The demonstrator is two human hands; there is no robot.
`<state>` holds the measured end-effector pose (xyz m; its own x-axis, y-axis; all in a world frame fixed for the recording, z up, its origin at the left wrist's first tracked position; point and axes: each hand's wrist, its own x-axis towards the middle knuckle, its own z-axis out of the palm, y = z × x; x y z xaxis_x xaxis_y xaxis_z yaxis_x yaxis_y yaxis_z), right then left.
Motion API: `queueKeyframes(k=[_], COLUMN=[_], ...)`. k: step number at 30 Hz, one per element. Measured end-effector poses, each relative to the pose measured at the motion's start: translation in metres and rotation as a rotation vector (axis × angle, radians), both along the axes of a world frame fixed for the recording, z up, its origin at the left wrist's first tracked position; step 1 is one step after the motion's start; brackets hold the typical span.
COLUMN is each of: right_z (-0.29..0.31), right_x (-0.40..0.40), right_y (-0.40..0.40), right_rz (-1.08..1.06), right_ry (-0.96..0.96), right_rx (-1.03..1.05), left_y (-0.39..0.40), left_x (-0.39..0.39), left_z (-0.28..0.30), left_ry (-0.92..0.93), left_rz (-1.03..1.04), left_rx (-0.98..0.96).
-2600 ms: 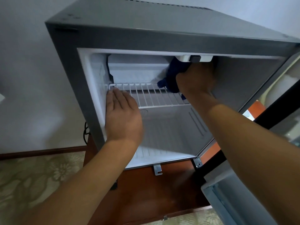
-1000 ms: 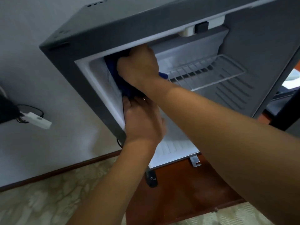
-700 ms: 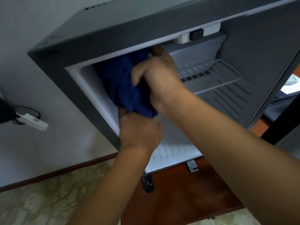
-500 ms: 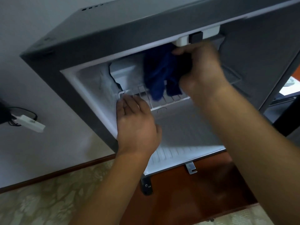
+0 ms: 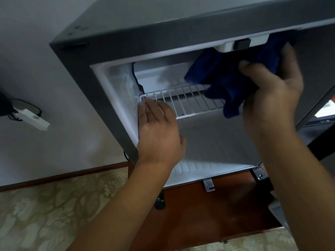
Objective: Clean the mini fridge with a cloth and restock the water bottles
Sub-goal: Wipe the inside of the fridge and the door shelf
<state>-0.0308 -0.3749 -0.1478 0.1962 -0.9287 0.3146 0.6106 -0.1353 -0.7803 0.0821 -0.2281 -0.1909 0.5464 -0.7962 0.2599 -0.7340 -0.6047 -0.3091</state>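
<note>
Pale grey wall [image 5: 45, 73] and a cream floral carpet [image 5: 45, 211] frame the open mini fridge [image 5: 126, 37], which stands on a reddish-brown wooden surface [image 5: 199, 214]. Inside it, the right hand [image 5: 272, 91] grips a dark blue cloth [image 5: 223, 77], fingers curled round the bunched fabric, up near the top right of the cavity just under the white thermostat housing [image 5: 241, 44]; folds of the cloth hang down over the right end of the white wire shelf [image 5: 188, 102] and hide that part of it. The left hand [image 5: 159, 131] lies flat with straight fingers against the left inner wall, its fingertips [image 5: 146, 105] touching the front left corner of the wire shelf. Behind that shelf sits the white freezer compartment [image 5: 163, 77], with frost on the liner beside it. Both forearms cross the lower opening and cover much of the ribbed white fridge floor [image 5: 208, 167]. A metal bracket [image 5: 208, 185] hangs at the fridge's bottom edge. On the wall to the left, a white adapter [image 5: 34, 120] with black cables [image 5: 23, 105] is mounted well apart from the fridge. The open fridge door [image 5: 279, 214] shows only partly at lower right.
</note>
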Motion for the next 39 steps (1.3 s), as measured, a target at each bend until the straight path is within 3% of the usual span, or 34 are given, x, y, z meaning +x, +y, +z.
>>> queueKeyframes(k=[4,8,11,13,16,18,20,22,24,29,31,34,36,39], right_z=[-0.014,-0.050,-0.105,-0.154,-0.223,-0.258,-0.258,-0.254,-0.250,-0.212,-0.196,-0.174,-0.161,-0.136], right_x=[-0.036,-0.071,-0.083,-0.079,-0.054,-0.030,-0.004,0.016,0.029,0.007,-0.026,-0.105,-0.164,-0.235], right_y=[0.016,0.068,0.093,0.080,0.049,0.036,0.041,0.055,0.070,0.101,0.116,0.146,0.165,0.180], right_rz=[-0.131,-0.176,-0.198,-0.216,-0.247,-0.329,-0.275,-0.086,0.107,0.349,0.424,0.398,0.326,0.158], right_ry=[0.306,0.391,0.456,0.671,1.318,1.522,1.651,1.689,1.645,1.642,1.593,1.412,1.306,1.230], right_rx=[-0.128,-0.136,-0.001,0.078,-0.130,-0.227,-0.366,-0.521,-0.523,-0.610,-0.421,-0.036,0.109,0.236], left_y=[0.000,-0.002,-0.002,-0.003,-0.002,-0.002,-0.003,-0.003,-0.004,-0.005,-0.001,0.024,0.048,0.060], left_x=[-0.002,-0.001,0.001,0.003,0.003,0.004,0.005,0.006,0.008,0.004,-0.001,-0.028,-0.063,-0.120], left_z=[-0.001,-0.003,-0.006,-0.009,-0.009,-0.013,-0.015,-0.016,-0.019,-0.015,-0.012,-0.023,-0.042,-0.068], left_ry=[0.012,0.008,-0.003,-0.026,-0.025,-0.035,-0.037,-0.023,-0.020,0.083,0.135,0.306,0.498,1.170], left_rz=[0.015,0.000,-0.030,-0.024,-0.031,-0.031,-0.024,-0.021,-0.022,-0.036,-0.099,-0.279,-0.318,-0.214], left_rx=[-0.008,-0.020,-0.037,-0.028,-0.036,-0.033,-0.026,-0.026,-0.036,-0.042,-0.076,-0.315,-0.448,-0.417])
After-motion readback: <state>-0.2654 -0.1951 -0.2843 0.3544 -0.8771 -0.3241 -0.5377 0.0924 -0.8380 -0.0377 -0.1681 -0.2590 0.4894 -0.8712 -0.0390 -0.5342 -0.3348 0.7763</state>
